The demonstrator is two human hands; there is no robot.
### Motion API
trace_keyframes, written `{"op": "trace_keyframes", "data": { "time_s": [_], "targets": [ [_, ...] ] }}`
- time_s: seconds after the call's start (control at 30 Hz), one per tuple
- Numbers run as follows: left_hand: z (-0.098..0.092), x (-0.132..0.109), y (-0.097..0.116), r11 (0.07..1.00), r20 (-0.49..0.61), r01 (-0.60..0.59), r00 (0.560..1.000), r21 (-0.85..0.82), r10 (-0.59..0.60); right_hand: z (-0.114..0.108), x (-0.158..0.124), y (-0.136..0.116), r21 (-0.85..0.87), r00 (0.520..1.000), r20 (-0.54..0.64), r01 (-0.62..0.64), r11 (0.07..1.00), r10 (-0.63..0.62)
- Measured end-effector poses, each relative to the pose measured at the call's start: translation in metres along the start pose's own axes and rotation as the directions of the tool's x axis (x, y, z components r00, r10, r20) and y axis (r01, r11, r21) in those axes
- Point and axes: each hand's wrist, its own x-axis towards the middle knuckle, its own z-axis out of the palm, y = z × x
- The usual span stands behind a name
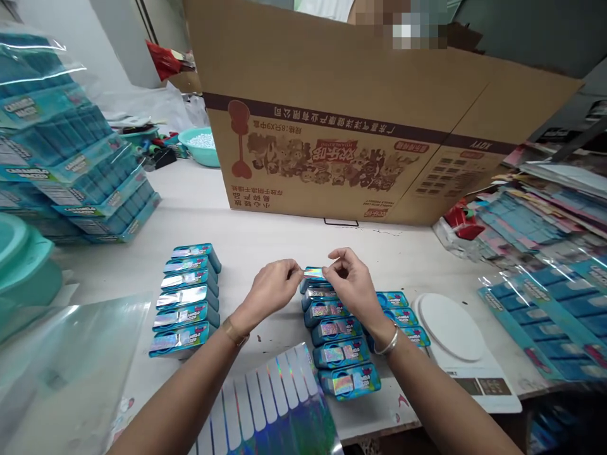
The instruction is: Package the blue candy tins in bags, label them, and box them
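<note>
A shiny holographic sticker strip is stretched between my two hands. My left hand pinches its left end, and my right hand has thumb and finger closed at its right end. The strip is over the farthest of a row of small blue boxes; whether it touches that box I cannot tell. Nearer boxes in this row carry silvery strips on top. Below my hands lies a holographic sticker sheet, partly under my left forearm. Behind my right wrist, more blue boxes are partly hidden.
Another row of blue boxes stands left. A white scale is at right, beside bagged blue boxes. A large carton stands at the back. Stacked blue packs, a green tub and plastic bags occupy the left.
</note>
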Motion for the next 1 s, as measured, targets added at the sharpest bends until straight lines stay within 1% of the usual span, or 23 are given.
{"op": "trace_keyframes", "data": {
  "time_s": [0.1,0.2,0.33,0.53,0.63,0.7,0.8,0.9,1.0],
  "targets": [
    [0.001,0.011,0.000,0.987,0.036,0.012,0.999,0.159,-0.018,0.004,0.006,0.009,-0.155,0.999,0.030,0.019,0.988,-0.014],
    [0.005,0.016,0.001,0.972,0.057,0.024,0.998,0.232,-0.038,0.005,0.007,0.013,-0.235,0.999,0.045,0.029,0.971,-0.019],
    [0.006,0.019,0.003,0.961,0.061,0.039,0.996,0.272,-0.057,0.006,0.009,0.016,-0.287,0.999,0.044,0.037,0.957,-0.026],
    [0.009,0.024,0.002,0.964,0.084,0.037,0.995,0.262,-0.061,0.005,0.012,0.018,-0.343,0.999,0.053,0.019,0.939,-0.001],
    [0.015,0.026,-0.004,0.977,0.076,0.058,0.994,0.206,-0.075,0.007,0.012,0.019,-0.385,0.998,0.058,0.047,0.922,-0.027],
    [0.020,0.027,-0.010,0.990,0.061,0.065,0.995,0.126,-0.073,0.008,0.011,0.021,-0.436,0.996,0.054,0.082,0.896,-0.064],
    [0.030,0.029,-0.021,0.995,0.064,0.067,0.996,-0.079,-0.062,0.010,0.011,0.023,-0.498,0.993,0.072,0.115,0.859,-0.092],
    [0.042,0.029,-0.031,0.957,0.082,0.130,0.990,-0.260,-0.112,0.010,0.011,0.024,-0.502,0.992,0.083,0.125,0.856,-0.097],
    [0.052,0.029,-0.036,0.942,0.062,0.174,0.985,-0.286,-0.163,0.010,0.011,0.025,-0.498,0.993,0.039,0.116,0.860,-0.112]
  ]
}}
